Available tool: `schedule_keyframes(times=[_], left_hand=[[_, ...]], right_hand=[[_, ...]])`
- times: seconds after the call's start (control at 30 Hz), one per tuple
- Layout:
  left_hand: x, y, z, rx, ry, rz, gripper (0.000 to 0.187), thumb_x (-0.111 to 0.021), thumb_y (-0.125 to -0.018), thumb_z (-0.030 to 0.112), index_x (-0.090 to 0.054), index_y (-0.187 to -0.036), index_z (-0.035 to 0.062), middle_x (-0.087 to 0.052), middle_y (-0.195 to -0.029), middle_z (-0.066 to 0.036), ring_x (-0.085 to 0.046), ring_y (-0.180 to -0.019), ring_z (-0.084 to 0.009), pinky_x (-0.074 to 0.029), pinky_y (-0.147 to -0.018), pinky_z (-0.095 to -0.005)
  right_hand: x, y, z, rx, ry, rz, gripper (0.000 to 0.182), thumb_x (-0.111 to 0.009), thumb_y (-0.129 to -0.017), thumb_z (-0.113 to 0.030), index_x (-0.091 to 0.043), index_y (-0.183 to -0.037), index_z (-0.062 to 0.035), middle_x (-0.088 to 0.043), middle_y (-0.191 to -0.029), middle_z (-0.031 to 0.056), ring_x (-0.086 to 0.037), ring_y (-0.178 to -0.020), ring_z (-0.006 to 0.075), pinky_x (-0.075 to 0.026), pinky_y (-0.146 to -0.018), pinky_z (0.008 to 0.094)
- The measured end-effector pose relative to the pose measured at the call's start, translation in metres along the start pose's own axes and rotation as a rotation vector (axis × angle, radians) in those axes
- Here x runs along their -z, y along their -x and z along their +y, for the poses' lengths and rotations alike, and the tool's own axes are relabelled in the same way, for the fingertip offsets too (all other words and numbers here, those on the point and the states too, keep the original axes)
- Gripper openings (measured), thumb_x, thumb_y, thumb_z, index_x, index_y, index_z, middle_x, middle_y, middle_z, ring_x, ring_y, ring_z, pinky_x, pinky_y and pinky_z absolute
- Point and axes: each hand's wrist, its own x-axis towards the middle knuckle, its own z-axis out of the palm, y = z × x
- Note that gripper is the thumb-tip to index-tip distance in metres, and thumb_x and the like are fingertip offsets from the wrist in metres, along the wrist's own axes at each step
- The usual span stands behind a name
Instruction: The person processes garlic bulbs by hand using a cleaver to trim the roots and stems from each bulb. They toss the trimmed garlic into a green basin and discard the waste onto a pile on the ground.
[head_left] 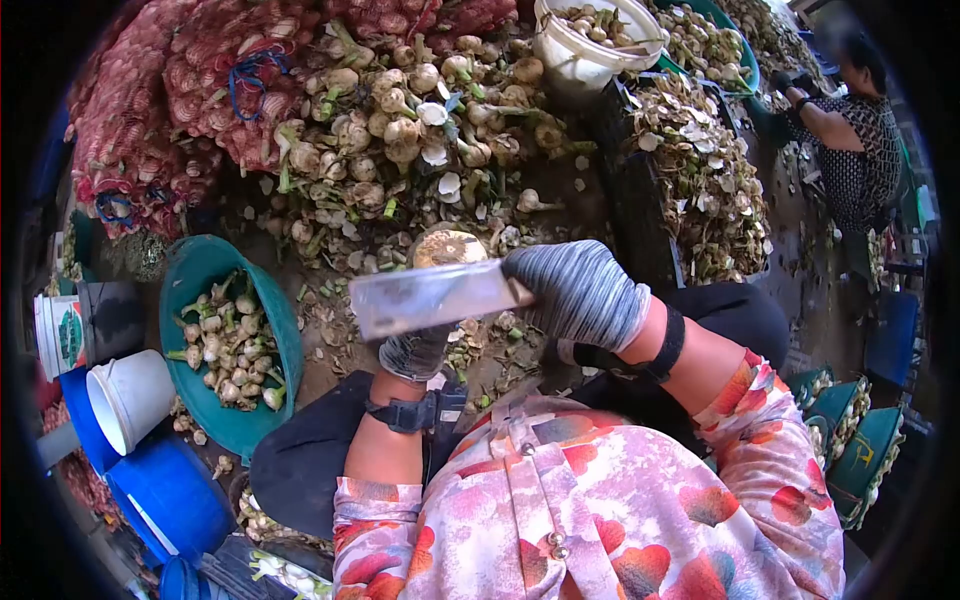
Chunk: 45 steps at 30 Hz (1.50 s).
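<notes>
My right hand [575, 295], in a grey striped glove, is closed around the handle of a broad-bladed cleaver [430, 298]. The blade points left, in front of my body. My left hand [412, 352], gloved too, is just below the blade, which covers its fingers; whether they hold anything is hidden. Just beyond the blade stands a round, pale thing with a worn brown top [449, 246], perhaps a wooden block; its lower part is covered. Past it lies a big heap of garlic bulbs [400, 130] with stalk stubs and loose skins.
Red net sacks of garlic [150, 100] lean at the back left. A green tub [290, 345] holding trimmed bulbs is on my left, near blue buckets [175, 495]. A black crate of scraps [645, 180] and a white bucket [560, 60] stand right. Another person [860, 140] sits farther right.
</notes>
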Motion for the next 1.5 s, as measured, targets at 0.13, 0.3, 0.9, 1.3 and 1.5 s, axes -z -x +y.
schedule_keyframes(times=[0.13, 0.3, 0.9, 1.3, 1.5], left_hand=[[0.05, -0.002, 0.011, 0.295, 0.583, -0.283, 0.051, -0.053, -0.094, 0.039, -0.043, -0.138, 0.0152, -0.052, -0.128, -0.005, -0.054, -0.11, -0.0201, -0.046, -0.09, -0.0414], [0.067, 0.013, 0.011, 0.643, 0.867, -0.442, 0.054, -0.051, -0.095, 0.042, -0.041, -0.14, 0.0145, -0.053, -0.129, -0.003, -0.054, -0.109, -0.0175, -0.046, -0.09, -0.0376], [0.058, -0.034, 0.017, -0.23, 0.139, 0.221, 0.06, -0.078, -0.076, 0.024, -0.05, -0.125, 0.006, -0.059, -0.115, -0.007, -0.06, -0.105, -0.0203, -0.053, -0.087, -0.0304], [0.059, 0.043, -0.041, -0.098, 0.831, -0.459, 0.054, -0.058, -0.091, 0.03, -0.042, -0.136, 0.0052, -0.055, -0.127, -0.009, -0.057, -0.111, -0.0204, -0.049, -0.092, -0.0343], [0.071, -0.003, -0.005, 0.227, 1.014, -0.377, 0.059, -0.069, -0.082, 0.021, -0.046, -0.134, 0.0056, -0.059, -0.123, -0.008, -0.06, -0.107, -0.0179, -0.051, -0.09, -0.0332]], right_hand=[[-0.004, 0.004, 0.002, 0.094, 0.072, -0.076, 0.018, -0.069, -0.073, -0.018, -0.063, -0.089, -0.013, -0.065, -0.077, 0.012, -0.066, -0.076, 0.0337, -0.051, -0.063, 0.0429], [-0.012, 0.006, 0.001, 0.066, 0.121, -0.159, 0.019, -0.066, -0.074, -0.016, -0.063, -0.092, -0.0114, -0.065, -0.076, 0.0122, -0.066, -0.075, 0.0335, -0.051, -0.061, 0.0441], [0.001, 0.006, 0.011, -0.018, 0.143, -0.072, 0.019, -0.067, -0.072, -0.018, -0.063, -0.089, -0.011, -0.065, -0.074, 0.0146, -0.066, -0.073, 0.036, -0.052, -0.063, 0.0439], [-0.011, 0.009, 0.004, 0.077, 0.134, -0.214, 0.02, -0.065, -0.074, -0.016, -0.063, -0.093, -0.0115, -0.064, -0.076, 0.0124, -0.066, -0.075, 0.0334, -0.051, -0.061, 0.0435], [-0.03, 0.006, 0.03, 0.062, 0.196, -0.161, 0.027, -0.066, -0.073, -0.019, -0.061, -0.098, -0.0111, -0.065, -0.075, 0.0129, -0.066, -0.075, 0.0348, -0.052, -0.062, 0.0449]])
